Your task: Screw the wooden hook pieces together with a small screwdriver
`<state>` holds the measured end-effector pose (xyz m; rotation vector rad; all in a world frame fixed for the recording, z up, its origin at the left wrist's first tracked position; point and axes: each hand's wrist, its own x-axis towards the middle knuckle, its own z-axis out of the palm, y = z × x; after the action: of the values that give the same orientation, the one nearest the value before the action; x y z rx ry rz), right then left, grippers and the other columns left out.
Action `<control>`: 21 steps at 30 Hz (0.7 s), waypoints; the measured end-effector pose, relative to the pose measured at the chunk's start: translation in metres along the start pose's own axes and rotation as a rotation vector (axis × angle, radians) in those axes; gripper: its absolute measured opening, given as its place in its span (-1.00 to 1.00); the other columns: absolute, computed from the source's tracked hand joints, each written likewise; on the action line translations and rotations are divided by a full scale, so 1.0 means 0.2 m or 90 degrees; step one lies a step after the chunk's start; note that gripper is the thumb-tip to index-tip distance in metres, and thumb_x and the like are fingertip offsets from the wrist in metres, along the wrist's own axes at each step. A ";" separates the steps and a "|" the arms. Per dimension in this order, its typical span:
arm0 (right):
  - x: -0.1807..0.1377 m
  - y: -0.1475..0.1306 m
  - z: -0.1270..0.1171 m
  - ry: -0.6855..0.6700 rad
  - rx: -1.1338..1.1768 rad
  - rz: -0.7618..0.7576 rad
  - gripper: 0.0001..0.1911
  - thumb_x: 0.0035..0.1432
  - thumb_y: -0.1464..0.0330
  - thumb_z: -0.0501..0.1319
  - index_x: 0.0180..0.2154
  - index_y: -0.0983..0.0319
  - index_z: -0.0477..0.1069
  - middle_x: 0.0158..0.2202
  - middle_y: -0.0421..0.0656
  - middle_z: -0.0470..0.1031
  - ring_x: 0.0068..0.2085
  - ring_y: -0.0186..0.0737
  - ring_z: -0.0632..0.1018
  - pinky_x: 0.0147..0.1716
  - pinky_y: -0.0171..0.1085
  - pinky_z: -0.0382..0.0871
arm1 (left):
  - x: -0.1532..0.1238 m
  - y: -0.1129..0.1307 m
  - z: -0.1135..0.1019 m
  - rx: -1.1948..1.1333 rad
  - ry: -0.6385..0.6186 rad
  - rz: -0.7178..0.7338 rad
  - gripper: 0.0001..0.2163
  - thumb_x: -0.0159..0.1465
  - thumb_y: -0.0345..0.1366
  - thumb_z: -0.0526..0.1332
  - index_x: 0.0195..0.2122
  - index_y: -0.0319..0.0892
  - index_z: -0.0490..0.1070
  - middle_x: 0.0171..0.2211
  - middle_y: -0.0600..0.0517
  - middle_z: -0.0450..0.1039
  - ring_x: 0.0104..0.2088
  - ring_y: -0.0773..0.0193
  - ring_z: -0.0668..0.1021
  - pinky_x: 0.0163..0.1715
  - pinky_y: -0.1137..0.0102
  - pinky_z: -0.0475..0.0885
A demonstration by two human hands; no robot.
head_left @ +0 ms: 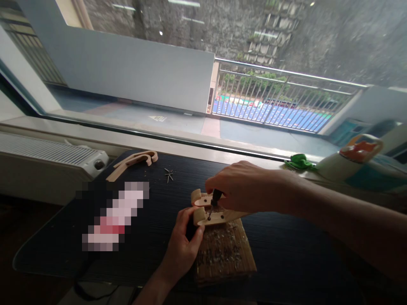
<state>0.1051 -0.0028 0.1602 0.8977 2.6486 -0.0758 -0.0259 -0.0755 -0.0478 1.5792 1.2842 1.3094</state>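
My right hand is closed around the dark handle of a screwdriver. Its thin shaft slants down to one of the dark holes or screw heads in a pale wooden piece with a curled end. Around that curled end my left hand is closed, thumb in front and fingers behind. A second similar wooden piece lies just behind it. Under the wooden pieces is a stack of thin wooden slats with dark writing and a shiny, clear covering. My right palm and fingers hide part of the handle.
Two curved wooden pieces lie at the table's back left, near several loose screws. A blurred-out pinkish item is on the dark table. A radiator stands left; a green item sits by the window.
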 end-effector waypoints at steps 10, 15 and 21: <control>0.01 0.04 0.04 -0.006 0.064 -0.034 -0.80 0.04 0.45 0.06 -0.39 0.30 0.46 -0.47 -0.14 0.46 -0.50 -0.39 0.33 -0.54 -0.36 0.05 | 0.00 -0.01 0.00 -0.002 0.005 -0.003 -0.70 0.18 -0.37 0.12 -0.04 -0.12 0.22 -0.08 -0.03 0.36 -0.02 0.18 0.40 0.04 0.24 0.24; -0.02 0.02 0.03 -0.030 0.077 0.023 -0.74 0.10 0.35 0.02 -0.37 0.29 0.47 -0.48 -0.12 0.46 -0.51 -0.36 0.33 -0.56 -0.35 0.05 | 0.00 0.01 0.00 -0.026 0.012 -0.010 -0.71 0.17 -0.37 0.13 -0.06 -0.13 0.24 -0.10 -0.03 0.38 -0.03 0.17 0.41 0.05 0.22 0.23; 0.00 0.00 0.02 -0.002 0.037 -0.017 -0.80 -0.03 0.46 0.13 -0.34 0.22 0.49 -0.44 -0.12 0.49 -0.46 -0.30 0.39 -0.54 -0.31 0.05 | 0.00 0.01 0.00 -0.028 0.006 -0.017 -0.71 0.17 -0.35 0.14 -0.06 -0.13 0.25 -0.09 -0.04 0.38 -0.02 0.16 0.41 0.05 0.23 0.23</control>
<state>0.1066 -0.0039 0.1572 0.8787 2.6685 -0.1605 -0.0256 -0.0761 -0.0458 1.5215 1.2693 1.3215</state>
